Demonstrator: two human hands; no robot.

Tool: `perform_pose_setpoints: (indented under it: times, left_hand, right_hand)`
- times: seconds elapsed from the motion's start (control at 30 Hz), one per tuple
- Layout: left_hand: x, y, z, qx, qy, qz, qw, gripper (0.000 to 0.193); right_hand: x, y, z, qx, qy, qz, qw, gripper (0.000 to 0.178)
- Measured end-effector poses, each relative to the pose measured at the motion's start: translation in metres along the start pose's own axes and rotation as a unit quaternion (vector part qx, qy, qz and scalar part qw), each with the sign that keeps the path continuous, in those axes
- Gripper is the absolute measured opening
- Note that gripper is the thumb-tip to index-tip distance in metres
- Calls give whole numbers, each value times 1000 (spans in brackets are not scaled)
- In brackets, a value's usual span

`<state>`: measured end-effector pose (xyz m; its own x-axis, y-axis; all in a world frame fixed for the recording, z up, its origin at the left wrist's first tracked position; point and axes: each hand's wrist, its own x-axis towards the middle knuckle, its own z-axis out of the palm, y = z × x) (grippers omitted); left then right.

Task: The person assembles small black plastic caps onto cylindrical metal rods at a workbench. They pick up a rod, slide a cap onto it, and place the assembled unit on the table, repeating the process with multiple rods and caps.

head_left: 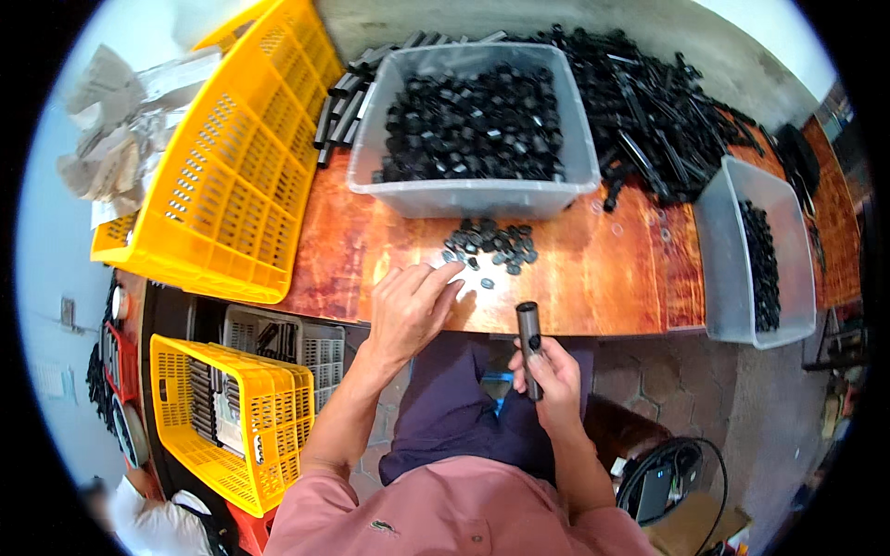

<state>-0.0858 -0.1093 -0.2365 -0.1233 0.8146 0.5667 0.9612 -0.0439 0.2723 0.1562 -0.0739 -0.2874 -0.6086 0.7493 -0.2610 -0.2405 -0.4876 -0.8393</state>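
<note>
My right hand (554,378) is wrapped round a black tube (528,322), held upright just off the table's front edge. A dark opening shows in the tube's side, near my thumb. Over the front of the wooden table, my left hand (413,308) has its fingers bent, thumb and index tips slightly apart, with nothing visible between them. Right by those fingertips lies a loose pile of small black caps (505,243), one of which (487,284) sits apart nearer the edge. Behind the pile stands a clear plastic bin (473,196) full of small black parts.
A yellow crate (209,176) stands tilted at the left, papers behind it. Black tubes (345,116) and a heap of black parts (649,111) flank the bin. A smaller clear bin (728,269) overhangs the table's right edge. Below left is another yellow crate (269,408) holding tubes.
</note>
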Motion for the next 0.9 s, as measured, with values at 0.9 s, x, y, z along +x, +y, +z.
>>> perform_pose_setpoints:
  times: [0.9]
  left_hand:
    - [171, -112, 4, 76, -319, 9, 945, 31]
  right_hand:
    - [-11, 18, -6, -34, 7, -25, 999, 22]
